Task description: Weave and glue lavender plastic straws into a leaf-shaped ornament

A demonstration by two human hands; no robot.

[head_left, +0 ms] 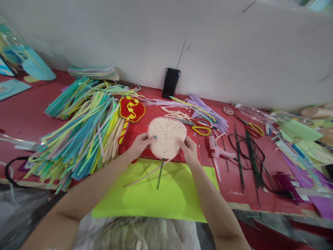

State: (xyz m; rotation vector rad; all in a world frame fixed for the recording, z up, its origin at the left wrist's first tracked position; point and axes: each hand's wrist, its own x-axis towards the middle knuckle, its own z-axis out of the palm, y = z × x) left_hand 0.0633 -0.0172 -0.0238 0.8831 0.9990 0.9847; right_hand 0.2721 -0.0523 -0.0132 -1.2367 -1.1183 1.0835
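Between my two hands is a cream fan [166,138] with a pink edge, covered in slanting strips that meet along its middle. My left hand [142,143] grips its left edge, thumb on the front face. On the right edge my right hand [189,148] pinches it the same way. A thin dark green stem [160,175] points down from the fan, and a loose pink strip trails from its base to the lower left. Below lies a bright yellow-green sheet [166,194]. A finished-looking red fan with yellow knots [132,109] rests to the left.
Bundles of coloured pipe cleaners [85,135] fill the left side. A black phone [171,83] leans against the wall. Right of the fan are yellow-handled scissors [201,130], a pink glue gun [217,150] with its cord, second scissors [255,129] and dark green stems [251,159].
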